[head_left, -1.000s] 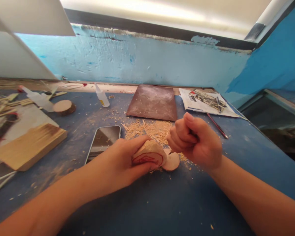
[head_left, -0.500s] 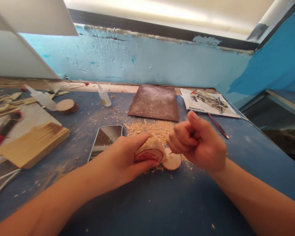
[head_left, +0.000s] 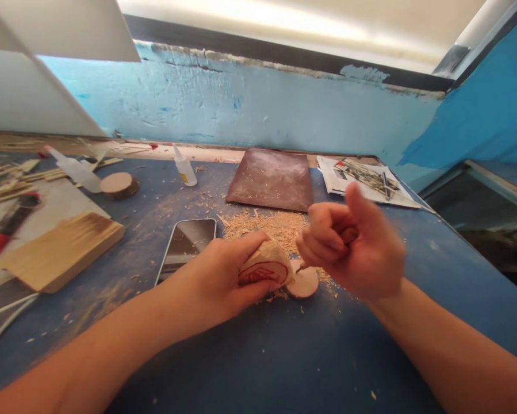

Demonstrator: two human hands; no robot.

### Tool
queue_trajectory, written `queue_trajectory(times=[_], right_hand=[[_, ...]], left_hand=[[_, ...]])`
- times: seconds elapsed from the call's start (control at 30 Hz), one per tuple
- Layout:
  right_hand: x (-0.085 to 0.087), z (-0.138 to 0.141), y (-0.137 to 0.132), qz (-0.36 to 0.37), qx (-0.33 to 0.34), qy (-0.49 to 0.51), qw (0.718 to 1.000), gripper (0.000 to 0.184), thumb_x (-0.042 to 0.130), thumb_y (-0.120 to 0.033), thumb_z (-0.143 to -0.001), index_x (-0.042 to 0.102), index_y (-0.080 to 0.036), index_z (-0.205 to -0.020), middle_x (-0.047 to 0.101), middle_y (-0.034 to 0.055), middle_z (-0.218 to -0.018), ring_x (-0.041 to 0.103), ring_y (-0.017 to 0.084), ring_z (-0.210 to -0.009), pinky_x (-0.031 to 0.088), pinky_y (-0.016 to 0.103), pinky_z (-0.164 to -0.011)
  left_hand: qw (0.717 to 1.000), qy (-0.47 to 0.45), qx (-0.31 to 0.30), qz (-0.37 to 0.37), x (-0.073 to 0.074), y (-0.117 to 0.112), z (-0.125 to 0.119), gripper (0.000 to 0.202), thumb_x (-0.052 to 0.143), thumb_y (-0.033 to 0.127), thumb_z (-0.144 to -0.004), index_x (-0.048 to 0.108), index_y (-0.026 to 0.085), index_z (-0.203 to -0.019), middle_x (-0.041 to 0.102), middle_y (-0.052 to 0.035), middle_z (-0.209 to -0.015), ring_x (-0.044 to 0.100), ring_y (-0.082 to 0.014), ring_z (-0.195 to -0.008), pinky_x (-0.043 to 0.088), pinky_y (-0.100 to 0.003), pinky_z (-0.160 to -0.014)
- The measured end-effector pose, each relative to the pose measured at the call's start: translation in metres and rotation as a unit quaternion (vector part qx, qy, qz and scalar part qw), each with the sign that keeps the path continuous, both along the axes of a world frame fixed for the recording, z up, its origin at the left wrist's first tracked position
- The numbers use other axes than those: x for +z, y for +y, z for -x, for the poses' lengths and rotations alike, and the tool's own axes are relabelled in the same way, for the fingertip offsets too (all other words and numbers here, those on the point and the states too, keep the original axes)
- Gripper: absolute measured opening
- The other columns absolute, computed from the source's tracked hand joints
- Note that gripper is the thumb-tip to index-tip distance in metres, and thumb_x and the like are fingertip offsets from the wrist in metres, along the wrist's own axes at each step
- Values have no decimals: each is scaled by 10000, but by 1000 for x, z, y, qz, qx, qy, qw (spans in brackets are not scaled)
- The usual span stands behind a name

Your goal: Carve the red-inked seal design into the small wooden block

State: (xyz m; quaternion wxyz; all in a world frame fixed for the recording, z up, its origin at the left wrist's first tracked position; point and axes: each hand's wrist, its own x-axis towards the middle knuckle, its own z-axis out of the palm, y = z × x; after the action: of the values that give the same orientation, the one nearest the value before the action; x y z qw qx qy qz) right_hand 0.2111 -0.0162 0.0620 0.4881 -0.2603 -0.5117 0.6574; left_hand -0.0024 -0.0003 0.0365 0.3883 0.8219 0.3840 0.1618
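L hand (head_left: pixel 215 276) gripping wood pc (head_left: pixel 264 265), red marks unreadable | R hand (head_left: pixel 355 247) fisted round thin tool (head_left: pixel 302 267)

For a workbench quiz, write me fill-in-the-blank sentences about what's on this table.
The left hand grips a wood piece marked in ____ lines.
The phone lies screen-up on the ____ side of that hand.
The sheet behind the shavings is ____.
The right hand is closed on a small tool, ____ of the wood piece.
Missing words: red; left; brown; right.
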Motion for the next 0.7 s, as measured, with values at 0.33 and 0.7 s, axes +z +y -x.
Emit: queue_trajectory(times=[0.33, 0.7], right_hand=[[21, 11, -14, -22, -43, 1, 999, 645, 320, -548, -1083, 264, -208, -537, 162, -57, -476, 151, 93, -410, 174, 287, -436], [13, 12, -5, -20, -4, 31, 999, 598, 370, -497, -1081, 278, -207, -567, 181, -63, -482, 165, 78, -394, 166, 255, -402]], left_hand=[[1000, 1, -28, 11, 0, 3, 1, 202, 679, 401, -929, 635, 209, -969, 694, 18, -780, 654, -172, -698, 455, -262, -616], [999, -12, -36, 6, -3, 4, 3, 171, 679, 367, -936, 627, 210, -983, 704, 14, -812, 659, -174, -717, 469, -268, -634]])
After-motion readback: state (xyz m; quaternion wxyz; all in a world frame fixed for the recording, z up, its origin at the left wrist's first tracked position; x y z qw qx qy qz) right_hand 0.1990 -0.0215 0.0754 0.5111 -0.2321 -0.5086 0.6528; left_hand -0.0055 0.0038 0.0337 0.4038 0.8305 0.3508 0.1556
